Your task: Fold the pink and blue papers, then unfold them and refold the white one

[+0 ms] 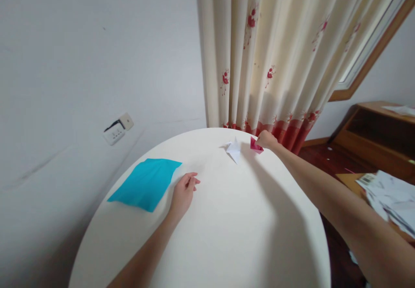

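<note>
At the far edge of the round white table (223, 219), my right hand (267, 140) is closed on a small folded pink paper (256, 146), pinching its right side. Just left of it stands a white origami crane (234, 150), apart from my fingers. My left hand (184, 193) rests over the table nearer to me, fingers loosely bent and apart, holding nothing. Beside that hand, on the left, lies a sheet of blue paper (145, 184) with slightly raised, wavy edges. The inner side of my right fingers is hidden.
A wall with a power socket (115, 133) borders the table on the left. Behind hangs a floral curtain (259, 63). On the right are a wooden cabinet (366, 123) and a lower surface bearing loose papers (394, 193).
</note>
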A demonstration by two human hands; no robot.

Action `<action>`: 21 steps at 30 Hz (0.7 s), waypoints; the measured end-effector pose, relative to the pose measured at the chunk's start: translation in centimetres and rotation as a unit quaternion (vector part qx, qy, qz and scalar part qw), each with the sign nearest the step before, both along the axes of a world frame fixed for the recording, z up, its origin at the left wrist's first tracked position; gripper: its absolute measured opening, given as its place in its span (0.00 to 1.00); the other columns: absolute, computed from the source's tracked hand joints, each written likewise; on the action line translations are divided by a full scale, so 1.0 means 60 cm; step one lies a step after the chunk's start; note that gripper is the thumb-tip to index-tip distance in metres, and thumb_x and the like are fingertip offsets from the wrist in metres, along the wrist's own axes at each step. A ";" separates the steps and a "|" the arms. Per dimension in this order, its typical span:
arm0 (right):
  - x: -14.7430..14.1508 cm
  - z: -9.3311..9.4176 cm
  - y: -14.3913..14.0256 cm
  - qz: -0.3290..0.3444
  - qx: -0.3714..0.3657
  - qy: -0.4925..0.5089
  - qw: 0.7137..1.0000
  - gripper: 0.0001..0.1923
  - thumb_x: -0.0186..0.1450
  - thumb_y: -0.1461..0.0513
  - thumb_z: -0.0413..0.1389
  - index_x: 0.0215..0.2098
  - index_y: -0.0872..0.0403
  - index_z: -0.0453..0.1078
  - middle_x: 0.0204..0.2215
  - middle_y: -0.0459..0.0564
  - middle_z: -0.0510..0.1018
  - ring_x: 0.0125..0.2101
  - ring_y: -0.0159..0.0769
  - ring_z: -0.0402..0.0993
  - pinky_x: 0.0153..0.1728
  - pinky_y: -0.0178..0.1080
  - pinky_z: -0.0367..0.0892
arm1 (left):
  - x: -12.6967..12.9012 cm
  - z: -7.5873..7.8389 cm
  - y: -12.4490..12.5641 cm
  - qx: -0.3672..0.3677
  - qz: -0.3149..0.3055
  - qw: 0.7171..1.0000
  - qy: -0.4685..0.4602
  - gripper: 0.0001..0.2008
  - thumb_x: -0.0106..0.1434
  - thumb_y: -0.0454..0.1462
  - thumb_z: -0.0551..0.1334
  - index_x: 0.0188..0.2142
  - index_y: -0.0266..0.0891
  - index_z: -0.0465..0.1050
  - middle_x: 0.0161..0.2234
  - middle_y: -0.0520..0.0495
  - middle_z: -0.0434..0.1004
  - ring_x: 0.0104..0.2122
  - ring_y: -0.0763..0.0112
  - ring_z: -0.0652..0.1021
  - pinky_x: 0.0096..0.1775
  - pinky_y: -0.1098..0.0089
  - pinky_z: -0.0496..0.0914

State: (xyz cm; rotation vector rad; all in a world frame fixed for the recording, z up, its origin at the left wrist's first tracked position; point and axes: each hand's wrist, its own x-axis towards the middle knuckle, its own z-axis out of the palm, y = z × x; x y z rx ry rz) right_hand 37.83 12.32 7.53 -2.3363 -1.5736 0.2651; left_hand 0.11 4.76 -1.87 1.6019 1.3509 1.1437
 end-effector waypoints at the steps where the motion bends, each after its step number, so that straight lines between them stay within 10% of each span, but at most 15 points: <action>1: -0.001 -0.011 0.009 -0.004 -0.007 -0.001 1.000 0.19 0.53 0.62 0.65 0.42 0.60 0.77 0.35 0.60 0.81 0.40 0.47 0.79 0.37 0.38 0.72 | 0.000 0.000 0.001 0.000 -0.001 1.000 0.004 0.16 0.63 0.44 0.56 0.44 0.37 0.73 0.32 0.45 0.79 0.27 0.69 0.72 0.25 0.72 0.63; 21: -0.013 -0.053 0.052 -0.020 -0.033 -0.021 0.999 0.27 0.57 0.56 0.64 0.51 0.62 0.71 0.46 0.67 0.78 0.47 0.54 0.77 0.42 0.44 0.73 | 0.005 0.014 -0.008 0.015 -0.016 1.000 0.018 0.16 0.58 0.37 0.52 0.42 0.37 0.73 0.29 0.48 0.79 0.26 0.69 0.72 0.31 0.68 0.67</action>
